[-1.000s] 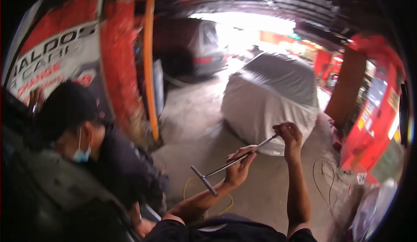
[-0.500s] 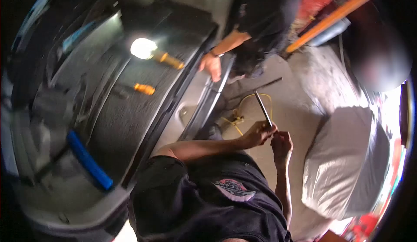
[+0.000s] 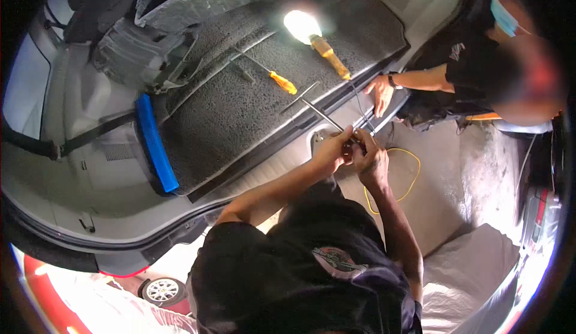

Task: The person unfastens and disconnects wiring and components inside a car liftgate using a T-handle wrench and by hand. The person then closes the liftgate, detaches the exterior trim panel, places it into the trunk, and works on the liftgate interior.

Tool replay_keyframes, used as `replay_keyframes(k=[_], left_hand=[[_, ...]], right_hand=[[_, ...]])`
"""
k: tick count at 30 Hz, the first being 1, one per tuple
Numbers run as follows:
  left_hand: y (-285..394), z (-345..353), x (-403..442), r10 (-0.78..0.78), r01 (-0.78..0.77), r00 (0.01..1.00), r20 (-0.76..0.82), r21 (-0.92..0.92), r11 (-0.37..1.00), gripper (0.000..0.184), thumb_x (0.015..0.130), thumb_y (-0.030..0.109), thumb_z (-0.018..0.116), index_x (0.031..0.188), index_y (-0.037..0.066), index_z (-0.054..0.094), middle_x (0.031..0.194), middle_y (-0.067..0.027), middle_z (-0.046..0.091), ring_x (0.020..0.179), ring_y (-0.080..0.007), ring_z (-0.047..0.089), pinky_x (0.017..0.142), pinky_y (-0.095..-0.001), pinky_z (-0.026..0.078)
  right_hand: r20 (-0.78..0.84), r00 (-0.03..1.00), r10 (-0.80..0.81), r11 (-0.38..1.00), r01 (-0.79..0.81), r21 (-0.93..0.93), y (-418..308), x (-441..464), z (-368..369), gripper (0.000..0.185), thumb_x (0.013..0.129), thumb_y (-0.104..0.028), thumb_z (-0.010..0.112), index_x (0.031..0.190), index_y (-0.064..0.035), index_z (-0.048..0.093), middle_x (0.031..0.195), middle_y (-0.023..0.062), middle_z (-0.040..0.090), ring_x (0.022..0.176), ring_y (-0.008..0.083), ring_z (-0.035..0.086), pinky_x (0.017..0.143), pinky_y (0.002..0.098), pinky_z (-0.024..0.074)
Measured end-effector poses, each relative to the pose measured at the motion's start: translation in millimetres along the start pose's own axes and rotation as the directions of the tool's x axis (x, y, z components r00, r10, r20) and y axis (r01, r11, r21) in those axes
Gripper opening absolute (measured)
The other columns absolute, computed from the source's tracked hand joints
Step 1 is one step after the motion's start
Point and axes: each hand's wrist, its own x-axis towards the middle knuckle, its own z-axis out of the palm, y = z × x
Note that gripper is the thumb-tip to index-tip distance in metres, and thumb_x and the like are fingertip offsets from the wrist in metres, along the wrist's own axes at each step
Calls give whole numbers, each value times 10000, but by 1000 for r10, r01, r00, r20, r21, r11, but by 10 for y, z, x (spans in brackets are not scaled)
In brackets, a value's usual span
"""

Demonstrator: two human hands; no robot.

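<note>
My left hand (image 3: 335,152) is closed around the near end of a metal T-handle wrench (image 3: 323,114). Its shaft points away from me, and the crossbar is over the sill of an open car boot. My right hand (image 3: 371,161) touches the left at that same end, fingers pinched; what lies between them is hidden. Beyond the wrench, a screwdriver (image 3: 282,82) with a yellow-orange handle rests on the dark boot carpet (image 3: 240,130). A lit work lamp (image 3: 329,57) with an orange handle lies further right, its cord running over the sill.
At right, a co-worker's hand (image 3: 380,93) rests on the boot edge. A blue strip (image 3: 155,145) lies at the carpet's left side. Grey trim panels (image 3: 144,55) are piled deeper inside. A yellow cord (image 3: 414,181) loops on the floor. Behind me is a covered shape (image 3: 468,274).
My view has turned towards the boot. Both hands and the T-handle wrench have swung from over the floor to the boot sill. The co-worker's hand remains at the edge.
</note>
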Motion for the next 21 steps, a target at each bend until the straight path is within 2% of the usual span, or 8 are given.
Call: replay_keyframes(k=[3,7,10,14,15,16,18,21], left_hand=[[440,-492,90,-91,83,966,240,45,996,275,1069,349,558,985,97,628,739,40,468,635,-101,397,563,-304,334],[1393,-733,4,163,-123,961,-226,181,976,240,1042,183,542,1002,-15,672,746,-11,533,587,-135,479,527,-310,413],[2413,-521,-80,462,-443,800,-382,141,885,241,1055,180,509,1180,16,634,903,-75,639,742,-195,627,706,-391,545],[3964,-668,282,759,-765,645,-91,-80,640,283,1010,86,550,1271,-25,546,1045,-164,654,988,-348,679,1013,-567,546],[4397,-621,397,766,-781,624,-155,-154,605,320,1022,84,521,1309,-51,484,1173,-221,594,1094,-420,646,1085,-633,487],[4747,-477,462,799,-828,560,-218,-159,537,285,1036,116,478,1262,-56,489,1000,-185,590,932,-398,671,1046,-657,499],[5364,-409,546,826,-854,513,-233,-236,463,372,1078,189,444,1341,-67,381,1355,-305,425,1335,-507,456,1133,-703,392],[6061,-494,786,825,-862,494,-274,-275,425,591,1068,400,444,1451,-30,316,1500,-335,355,1417,-498,374,1173,-708,280]], right_hand=[[36,993,110,993,-111,29,176,319,192,278,896,-90,612,1153,-12,686,902,205,717,814,370,718,745,453,550],[49,999,-22,997,26,-68,377,755,367,285,893,-41,579,1145,-26,709,990,237,692,898,422,688,790,475,555],[44,999,-5,997,2,77,475,1006,627,365,870,-15,564,1208,-26,700,1004,242,691,907,421,692,802,475,555],[-30,972,-235,957,236,169,497,1366,1188,311,912,-21,574,1203,-2,683,1031,235,688,938,404,680,855,434,532],[-26,936,-351,919,350,182,545,1439,1305,316,941,-32,553,1235,-6,667,1049,227,674,981,391,653,912,439,506],[299,953,-45,810,-141,570,587,1403,1378,401,911,-1,518,1293,-17,638,1069,236,657,1030,387,628,960,444,482],[103,895,-434,878,394,274,545,1557,1455,366,963,-92,511,1299,5,621,1031,242,652,1029,384,632,934,439,494],[247,909,-336,936,292,197,450,1451,1104,449,1037,-282,508,1331,49,579,1084,224,641,1041,360,633,901,422,507]])
